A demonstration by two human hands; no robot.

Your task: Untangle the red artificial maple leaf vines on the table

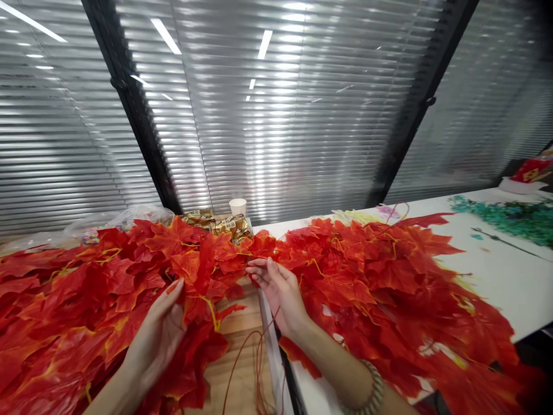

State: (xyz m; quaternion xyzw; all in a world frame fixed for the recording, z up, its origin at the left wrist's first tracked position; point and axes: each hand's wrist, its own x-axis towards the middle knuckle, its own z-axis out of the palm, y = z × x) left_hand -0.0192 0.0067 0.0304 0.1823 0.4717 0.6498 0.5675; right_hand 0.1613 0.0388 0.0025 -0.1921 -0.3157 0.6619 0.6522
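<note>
Piles of red artificial maple leaves (99, 294) with yellow-orange veins and stems spread on both sides of me. My left hand (159, 325) is at the edge of the left pile, its thumb pressed against a red maple leaf (189, 266) and its other fingers partly hidden behind the leaves. To the right of it, my right hand (280, 294) has thumb and fingers drawn together in a pinch. A thin reddish-brown cord (259, 346) runs from under that hand down to the wooden tabletop in loose loops. What lies right at its fingertips is too small to make out clearly.
Gold-wrapped packets (231, 227) and a white paper cup (238, 206) stand behind the leaves. A clear plastic bag (125, 218) lies back left. Teal foliage (505, 216) is on the white table (496, 259) at right. Window blinds (276, 115) rise behind.
</note>
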